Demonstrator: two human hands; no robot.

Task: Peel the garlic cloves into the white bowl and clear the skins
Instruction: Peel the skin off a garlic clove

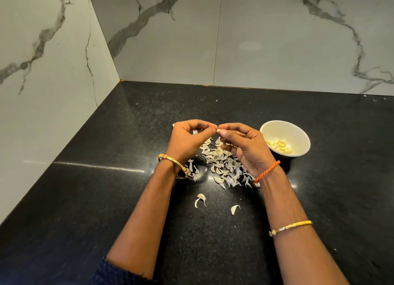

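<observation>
Black speckled countertop (85, 199) w/ glossy streak of reflected light at left. White marble-look wall panels (277, 39), grey veins, meeting in corner at upper left; thin vertical seam btwn rear panels.

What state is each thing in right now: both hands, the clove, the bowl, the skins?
left hand: fingers curled, pinching the garlic clove
right hand: pinching the same clove from the other side
garlic clove: held above the counter, between both hands
white bowl: upright, holding peeled cloves
skins: scattered loose on the black counter, not yet cleared
</observation>
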